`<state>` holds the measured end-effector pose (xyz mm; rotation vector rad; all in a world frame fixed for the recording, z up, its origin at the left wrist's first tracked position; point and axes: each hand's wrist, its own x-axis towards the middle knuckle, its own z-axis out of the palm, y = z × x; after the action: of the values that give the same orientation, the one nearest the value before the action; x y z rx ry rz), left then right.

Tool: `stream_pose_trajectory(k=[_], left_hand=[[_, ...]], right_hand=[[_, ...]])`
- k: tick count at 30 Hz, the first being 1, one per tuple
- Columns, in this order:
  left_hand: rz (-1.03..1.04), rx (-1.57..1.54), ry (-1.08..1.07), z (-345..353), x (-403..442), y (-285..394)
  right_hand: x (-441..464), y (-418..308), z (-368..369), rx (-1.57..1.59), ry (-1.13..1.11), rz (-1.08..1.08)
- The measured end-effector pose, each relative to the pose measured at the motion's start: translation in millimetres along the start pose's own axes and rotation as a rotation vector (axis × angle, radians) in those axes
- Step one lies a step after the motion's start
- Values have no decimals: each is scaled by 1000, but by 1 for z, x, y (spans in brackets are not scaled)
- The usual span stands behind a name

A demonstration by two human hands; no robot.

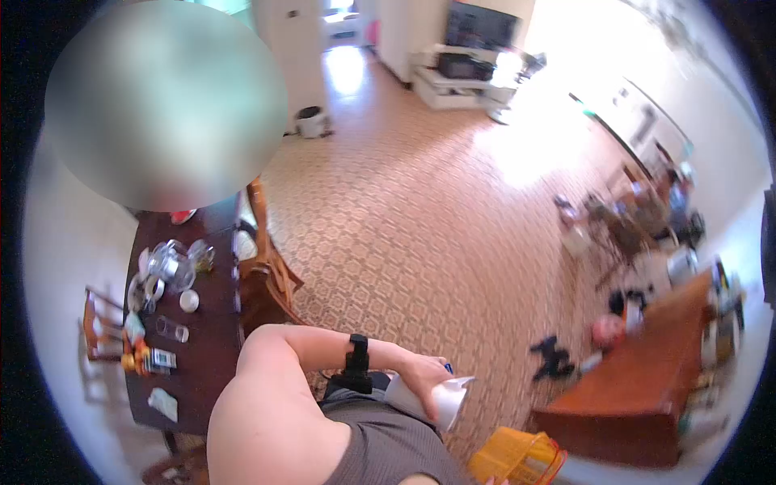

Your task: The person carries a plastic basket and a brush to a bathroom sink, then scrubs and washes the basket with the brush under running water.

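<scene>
My left hand (424, 381), with a black band on its wrist, is closed around a crumpled white sheet (449, 402) in front of my body. A small blue bit shows by its fingers; I cannot make out what it is. At the bottom edge, a yellow plastic basket (508, 454) with an openwork side is tilted beside my body. Only the fingertips of my right hand (498, 482) show, at the basket's near edge, and they appear to grip it. The rest of that hand is out of frame.
A dark table (212, 356) on the left bears glass jars (174, 265), a cup and a cloth. A wooden chair (271, 279) stands against it. To the right is a brown wooden cabinet (638, 388), with a black object (553, 358) on the floor nearby. A large blurred oval covers the upper left.
</scene>
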<state>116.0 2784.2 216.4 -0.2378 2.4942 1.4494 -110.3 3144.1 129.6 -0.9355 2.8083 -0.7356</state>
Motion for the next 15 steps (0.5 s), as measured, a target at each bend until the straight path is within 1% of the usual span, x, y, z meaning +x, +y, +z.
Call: stream_pose_trajectory(k=[1, 2, 3, 4, 5, 7, 8, 9, 10, 11, 12, 13, 15], left_hand=[[-27, -17, 59, -14, -11, -20], [-23, -107, 250, -39, -39, -56], [-14, -186, 440, -56, -55, -70], [-78, -235, 478, -76, -72, -85], [-54, -347, 642, -100, -94, -94], [-17, -595, 955, -135, -131, -112], [10, -510, 1071, -155, -148, -123], [-29, -520, 1198, -171, -166, -121], [-69, -525, 1325, -186, -184, -119], [-73, -522, 1342, -200, -198, -129], [-23, -479, 1478, -216, -213, -141], [28, -434, 1611, -231, -226, -153], [-26, -429, 1712, -262, -255, -175]], right_hand=[[22, -7, 11, -40, -3, -36], [39, -47, 24, -46, -32, -81], [63, -67, 32, -12, -77, -114], [91, -86, 43, 26, -114, -149], [119, -109, 59, 28, -125, -192], [166, -142, 89, 117, -155, -390], [188, -159, 108, 4, 35, -702], [208, -184, 112, 7, 32, -722], [226, -216, 117, 206, -112, -589], [242, -244, 122, 399, -260, -446], [258, -271, 133, 340, -210, -514], [283, -278, 153, 341, -220, -530], [336, -289, 200, 302, -196, -698]])
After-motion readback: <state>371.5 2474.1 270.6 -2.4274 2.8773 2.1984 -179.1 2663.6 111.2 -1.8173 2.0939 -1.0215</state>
